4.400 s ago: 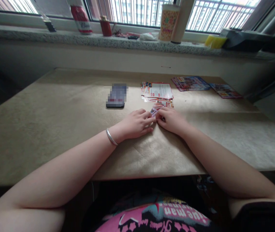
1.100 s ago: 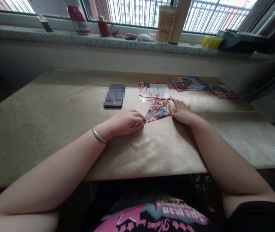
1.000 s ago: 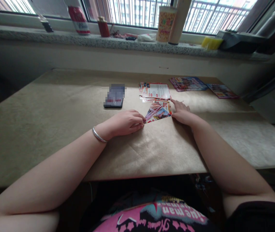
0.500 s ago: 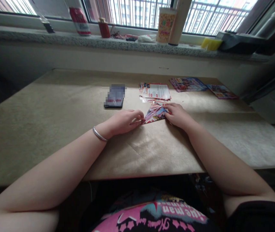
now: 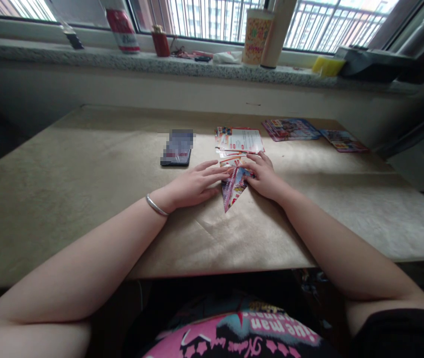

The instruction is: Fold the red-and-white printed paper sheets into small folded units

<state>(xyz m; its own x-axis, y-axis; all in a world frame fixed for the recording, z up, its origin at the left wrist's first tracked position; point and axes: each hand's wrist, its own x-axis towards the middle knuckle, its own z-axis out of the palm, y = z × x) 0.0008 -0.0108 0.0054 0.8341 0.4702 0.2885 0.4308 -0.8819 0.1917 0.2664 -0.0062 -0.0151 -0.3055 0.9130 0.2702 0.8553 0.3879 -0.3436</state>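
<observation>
A colourful printed sheet of paper (image 5: 235, 186), folded to a point, lies on the table with its tip toward me. My left hand (image 5: 200, 183) rests at its left edge, fingers stretched out and the fingertips touching the paper. On the other side, my right hand (image 5: 264, 175) lies over the paper's upper right part with its fingers spread. Some of the sheet is hidden beneath the fingers. Just beyond it is a stack of printed sheets (image 5: 244, 139) with red borders.
A phone (image 5: 177, 148) lies left of the stack. Farther right are fanned colourful booklets (image 5: 294, 129) and another printed pile (image 5: 345, 140). Along the windowsill (image 5: 189, 63) stand a red can (image 5: 122, 30), a red bottle (image 5: 160, 42), a paper cup (image 5: 257, 37) and a yellow object (image 5: 327, 66).
The folded paper has turned, so its point now faces me instead of left. My left hand's fingers have straightened out of a pinch; my right hand has shifted slightly left.
</observation>
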